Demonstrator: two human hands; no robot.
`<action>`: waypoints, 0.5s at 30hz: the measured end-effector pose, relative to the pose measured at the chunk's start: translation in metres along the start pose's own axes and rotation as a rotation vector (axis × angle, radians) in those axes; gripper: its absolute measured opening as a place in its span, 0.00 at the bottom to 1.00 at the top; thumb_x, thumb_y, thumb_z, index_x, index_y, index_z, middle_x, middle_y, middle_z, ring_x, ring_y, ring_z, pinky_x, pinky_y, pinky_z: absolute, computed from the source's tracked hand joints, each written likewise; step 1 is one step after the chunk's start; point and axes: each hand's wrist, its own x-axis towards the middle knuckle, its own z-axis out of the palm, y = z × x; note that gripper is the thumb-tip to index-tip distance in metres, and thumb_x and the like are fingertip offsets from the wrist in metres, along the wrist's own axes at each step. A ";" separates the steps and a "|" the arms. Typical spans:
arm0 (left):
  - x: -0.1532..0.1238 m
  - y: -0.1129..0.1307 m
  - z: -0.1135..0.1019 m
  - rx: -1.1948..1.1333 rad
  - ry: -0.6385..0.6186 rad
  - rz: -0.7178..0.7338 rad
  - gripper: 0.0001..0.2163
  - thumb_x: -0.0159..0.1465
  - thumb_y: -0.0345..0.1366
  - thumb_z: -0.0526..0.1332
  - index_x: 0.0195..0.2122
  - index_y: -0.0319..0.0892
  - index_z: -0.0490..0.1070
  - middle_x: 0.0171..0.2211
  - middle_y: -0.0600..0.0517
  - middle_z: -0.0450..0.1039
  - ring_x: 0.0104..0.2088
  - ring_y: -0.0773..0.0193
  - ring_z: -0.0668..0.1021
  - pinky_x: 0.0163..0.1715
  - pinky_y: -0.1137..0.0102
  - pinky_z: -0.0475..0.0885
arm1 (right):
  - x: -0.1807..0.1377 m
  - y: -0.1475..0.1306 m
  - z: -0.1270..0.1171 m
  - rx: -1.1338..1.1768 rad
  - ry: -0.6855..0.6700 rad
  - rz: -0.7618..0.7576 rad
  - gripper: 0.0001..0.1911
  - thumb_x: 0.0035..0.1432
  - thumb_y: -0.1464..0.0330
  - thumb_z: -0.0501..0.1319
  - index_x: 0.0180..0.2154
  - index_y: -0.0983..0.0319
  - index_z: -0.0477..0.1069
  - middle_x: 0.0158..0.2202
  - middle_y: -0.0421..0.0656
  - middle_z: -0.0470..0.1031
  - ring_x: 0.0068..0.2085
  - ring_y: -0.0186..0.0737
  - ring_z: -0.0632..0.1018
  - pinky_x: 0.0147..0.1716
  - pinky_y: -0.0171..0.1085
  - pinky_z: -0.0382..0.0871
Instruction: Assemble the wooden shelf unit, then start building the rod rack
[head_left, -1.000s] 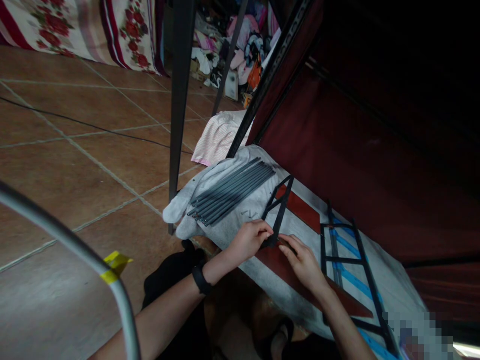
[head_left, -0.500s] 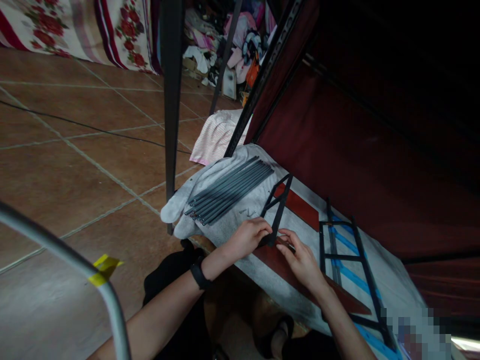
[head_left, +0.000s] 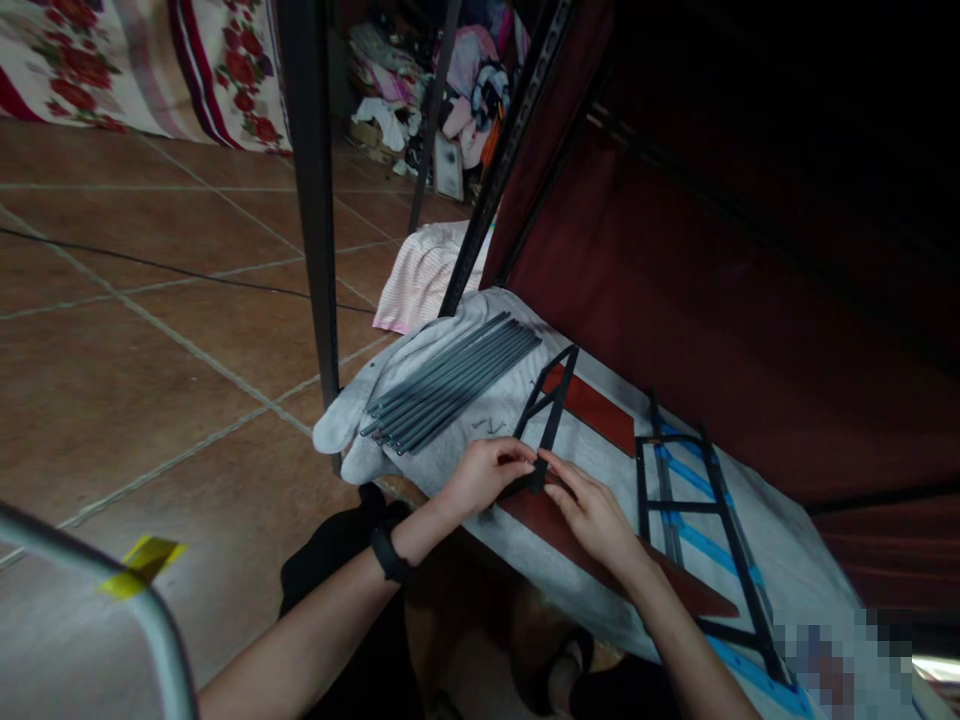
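A black metal frame with a crossbar (head_left: 553, 418) stands tilted over a reddish-brown board (head_left: 604, 412) on the pale cloth. My left hand (head_left: 484, 474) is closed at the frame's near lower end, fingertips pinched together. My right hand (head_left: 591, 505) meets it there from the right, its thumb and fingers closed at the same corner; anything small between them is too fine to make out. Left of the frame lie a few small screws (head_left: 487, 427) and a bundle of grey metal rods (head_left: 454, 383). To the right rests a ladder-like black frame (head_left: 684, 508) with blue strips beneath.
Dark red fabric panels (head_left: 675, 320) rise behind the cloth-covered surface (head_left: 765, 520). A black post (head_left: 311, 200) stands at left. A grey curved tube with yellow tape (head_left: 161, 625) crosses the lower left. A cable (head_left: 165, 268) runs over the tiled floor (head_left: 150, 400). Clothes (head_left: 465, 90) are heaped behind.
My right hand has moved left and in to the frame's corner, its fingertips now beside my left hand's. The view has shifted slightly.
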 end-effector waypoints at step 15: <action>-0.001 -0.010 0.006 -0.165 0.055 -0.067 0.09 0.57 0.40 0.70 0.35 0.41 0.82 0.34 0.49 0.79 0.38 0.62 0.78 0.42 0.69 0.73 | 0.005 -0.007 -0.001 0.050 0.030 0.011 0.26 0.67 0.70 0.55 0.64 0.52 0.64 0.59 0.43 0.75 0.57 0.42 0.76 0.58 0.46 0.70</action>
